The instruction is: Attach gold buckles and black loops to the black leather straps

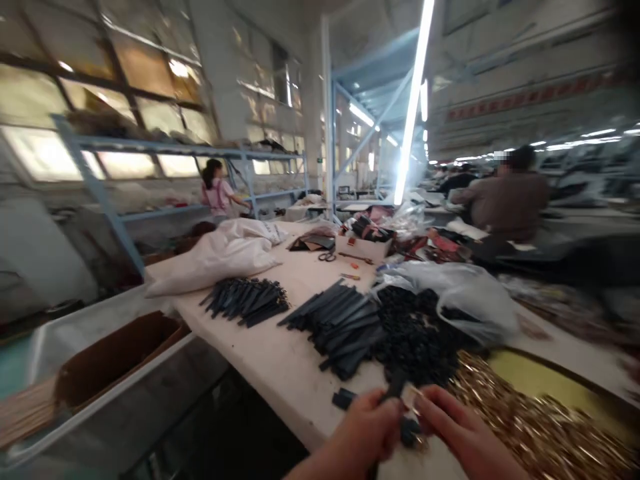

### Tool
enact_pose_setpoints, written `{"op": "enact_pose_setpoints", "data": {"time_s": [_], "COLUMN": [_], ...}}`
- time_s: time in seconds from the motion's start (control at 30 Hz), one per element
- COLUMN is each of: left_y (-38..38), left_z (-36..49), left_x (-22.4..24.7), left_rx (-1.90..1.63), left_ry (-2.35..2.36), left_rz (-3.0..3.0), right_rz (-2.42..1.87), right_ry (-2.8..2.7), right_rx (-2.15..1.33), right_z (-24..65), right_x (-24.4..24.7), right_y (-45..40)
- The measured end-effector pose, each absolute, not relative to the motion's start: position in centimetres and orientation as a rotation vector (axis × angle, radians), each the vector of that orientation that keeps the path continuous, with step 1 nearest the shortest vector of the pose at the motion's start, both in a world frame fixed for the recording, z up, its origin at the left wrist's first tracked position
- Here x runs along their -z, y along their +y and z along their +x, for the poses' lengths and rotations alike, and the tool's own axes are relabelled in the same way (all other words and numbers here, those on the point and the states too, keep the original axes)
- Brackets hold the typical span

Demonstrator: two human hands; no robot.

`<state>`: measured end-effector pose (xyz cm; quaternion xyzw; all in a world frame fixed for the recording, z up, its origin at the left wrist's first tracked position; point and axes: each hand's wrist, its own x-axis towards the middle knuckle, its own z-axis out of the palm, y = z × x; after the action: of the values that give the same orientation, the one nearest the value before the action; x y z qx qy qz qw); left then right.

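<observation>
Above the table's near edge my left hand (367, 427) is closed around a dark strap (397, 383). Close beside it, the pinched fingers of my right hand (453, 423) hold a small, shiny pale-gold metal fitting (411, 398) against the strap; its exact shape is blurred. Past my hands lies a pile of flat dark straps (345, 327), with a heap of small black pieces (420, 333) to its right. Gold metal fittings (545, 427) fill a yellow-bottomed tray (540, 380) right of my right hand.
Another bundle of dark straps (247, 300) lies on the table (240, 340), near a white sack (225, 253). Farther back are scissors (327, 256), a white box (363, 248) and plastic bags (465, 293). A bin with a cardboard box (120, 360) stands left. Two people are beyond.
</observation>
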<state>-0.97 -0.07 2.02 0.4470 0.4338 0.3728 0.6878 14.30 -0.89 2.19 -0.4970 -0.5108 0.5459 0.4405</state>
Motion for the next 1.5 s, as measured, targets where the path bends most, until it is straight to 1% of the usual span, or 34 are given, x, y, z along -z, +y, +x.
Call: {"op": "enact_pose_setpoints", "data": {"time_s": [0.1,0.2,0.43,0.57,0.7,0.77,0.93,1.07,1.17,1.33,1.5], "left_y": [-0.4,-0.1,0.7,1.1,1.0,0.9,0.8,0.7,0.8,0.6,-0.3], "left_z": [-0.9,-1.2,-0.8,-1.3,-1.5,-1.5,-2.3,-3.3,-3.7,-3.5,-3.1], "left_x": [-3.5,-3.4,-1.3,-1.0,-0.8,-0.6,-0.4,-1.3,-2.0,-2.4,-1.4], "left_rx": [-0.838,-0.825,-0.837,-0.806,-0.718,-0.683,-0.571,-0.392,-0.343,-0.364,-0.379], "left_ry": [0.866,0.864,0.953,0.973,0.907,0.942,1.120,1.074,0.994,0.914,0.983], "left_rz": [0.980,0.997,0.992,0.981,0.891,0.971,1.441,1.661,1.775,1.837,1.642], "right_rz": [-1.094,-1.073,-1.163,-1.213,-1.176,-1.159,-1.167,-1.151,-1.147,-1.163,-1.211], "right_ry": [-1.052,-0.973,-0.990,-1.056,-1.095,-1.072,-0.839,-0.758,-0.761,-0.800,-0.867], "right_rx": [-1.450,-1.477,-1.465,-1.408,-1.423,-1.413,-1.476,-1.504,-1.500,-1.453,-1.372], "right_z": [13.2,12.7,12.3,12.1,11.8,11.8,12.4,12.9,12.9,12.2,11.5], "right_x": [-2.4,-1.7,-0.1,0.0,-0.2,-0.1,0.9,1.1,0.9,1.0,1.2], "right_y": [-1.2,-1.2,-1.4,-1.2,-1.3,-1.3,-1.4,-1.7,-2.1,-3.1,-3.9]}}
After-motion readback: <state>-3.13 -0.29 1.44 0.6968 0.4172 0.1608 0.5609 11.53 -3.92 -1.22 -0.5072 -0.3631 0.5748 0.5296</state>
